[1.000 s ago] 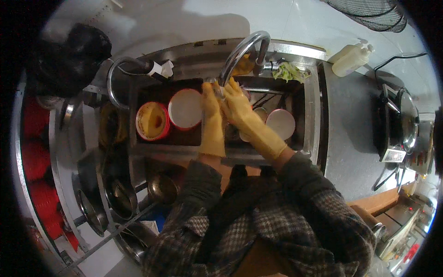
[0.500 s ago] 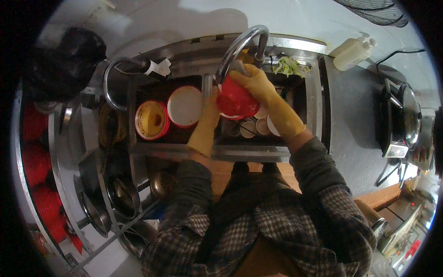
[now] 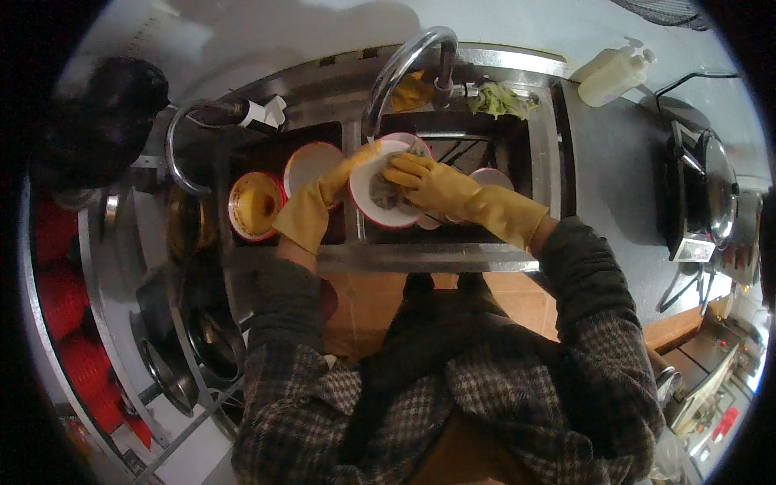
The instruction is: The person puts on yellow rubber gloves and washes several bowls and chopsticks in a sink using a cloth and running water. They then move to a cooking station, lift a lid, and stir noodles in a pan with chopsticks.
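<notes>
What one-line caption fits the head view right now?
Yellow-gloved left hand holds a red-rimmed white bowl under the faucet while the right hand scrubs inside it.

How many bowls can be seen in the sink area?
4. One bowl is held in the gloved hands under the tap; two bowls sit in the left basin; one lies behind the right forearm. Others may be hidden.

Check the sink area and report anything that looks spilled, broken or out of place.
Nothing stands out. The left hand holds a red-rimmed white bowl under the faucet while the right hand rubs a grey scrubber inside it. Other bowls sit upright in the left basin, and the soap bottle lies on the counter.
</notes>
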The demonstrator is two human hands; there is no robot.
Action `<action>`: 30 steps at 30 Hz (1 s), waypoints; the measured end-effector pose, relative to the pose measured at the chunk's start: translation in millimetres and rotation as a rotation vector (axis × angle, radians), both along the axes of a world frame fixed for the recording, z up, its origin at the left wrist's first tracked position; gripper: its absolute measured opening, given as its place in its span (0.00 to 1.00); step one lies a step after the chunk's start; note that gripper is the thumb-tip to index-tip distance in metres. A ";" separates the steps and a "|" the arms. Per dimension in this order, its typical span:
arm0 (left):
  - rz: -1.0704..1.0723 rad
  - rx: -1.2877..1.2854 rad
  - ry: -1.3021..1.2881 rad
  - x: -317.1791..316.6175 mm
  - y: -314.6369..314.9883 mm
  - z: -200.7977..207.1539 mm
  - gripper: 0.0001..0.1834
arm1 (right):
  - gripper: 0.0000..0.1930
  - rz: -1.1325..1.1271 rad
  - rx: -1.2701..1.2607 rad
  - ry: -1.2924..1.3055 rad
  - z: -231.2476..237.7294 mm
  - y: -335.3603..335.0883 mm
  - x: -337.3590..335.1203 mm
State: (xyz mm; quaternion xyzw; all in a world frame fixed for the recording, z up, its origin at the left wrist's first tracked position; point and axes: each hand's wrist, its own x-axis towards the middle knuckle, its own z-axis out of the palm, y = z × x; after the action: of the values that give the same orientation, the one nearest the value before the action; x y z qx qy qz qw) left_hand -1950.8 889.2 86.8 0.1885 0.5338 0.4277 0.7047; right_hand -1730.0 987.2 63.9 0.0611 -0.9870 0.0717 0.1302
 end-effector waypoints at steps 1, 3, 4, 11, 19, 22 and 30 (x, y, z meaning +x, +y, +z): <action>0.094 0.030 0.003 9.7 1.3 -1.0 0.33 | 0.18 -0.105 -0.273 -0.122 1.0 -1.8 -4.9; 0.287 0.063 0.026 43.2 11.8 -9.4 0.35 | 0.17 -0.387 -1.019 -0.200 -1.9 -8.6 -22.1; 0.633 0.180 0.204 78.8 7.3 -18.1 0.34 | 0.17 -0.443 -1.189 -0.261 -6.0 -10.9 -28.1; 0.238 -0.047 0.101 41.7 6.8 -29.6 0.36 | 0.16 -0.165 -0.093 -0.219 -48.5 22.0 23.7; -0.660 -0.163 1.229 79.9 17.9 -125.9 0.22 | 0.22 -1.017 -0.579 -0.484 -78.1 -0.7 121.6; -0.831 -0.061 1.412 79.8 18.7 -130.6 0.23 | 0.27 -1.150 -0.739 -0.471 -85.3 -0.7 132.0; 0.164 0.067 0.793 46.3 16.5 -59.6 0.31 | 0.34 -0.722 -0.993 0.005 6.1 4.4 37.0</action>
State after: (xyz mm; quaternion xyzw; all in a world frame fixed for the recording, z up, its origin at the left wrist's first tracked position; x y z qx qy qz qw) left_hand -1904.5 905.8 27.3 0.3186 0.7632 0.3938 0.4011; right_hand -1693.0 991.6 70.1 -0.3447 -0.7938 0.4743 0.1617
